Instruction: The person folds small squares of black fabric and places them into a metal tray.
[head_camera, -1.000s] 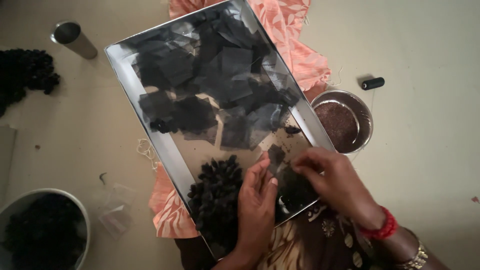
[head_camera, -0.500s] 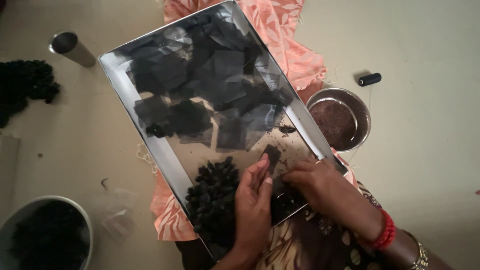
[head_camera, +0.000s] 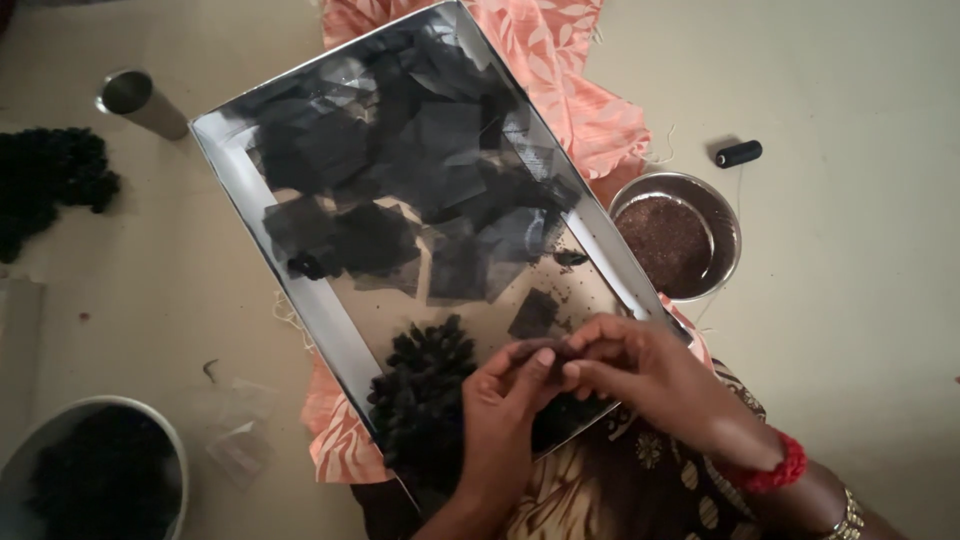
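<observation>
— Lower centre of the frame?
— The left hand and right hand meet fingertip to fingertip, pinching a small black net piece over the steel tray.
— To the right?
— A bowl of brown grains.

The metal tray is shiny silver, strewn with sheer black net squares and a heap of black bundles. Beneath lies a salmon-pink cloth (pale leaf pattern). The steel bowl holds reddish-brown grains; the bangle is red.
</observation>
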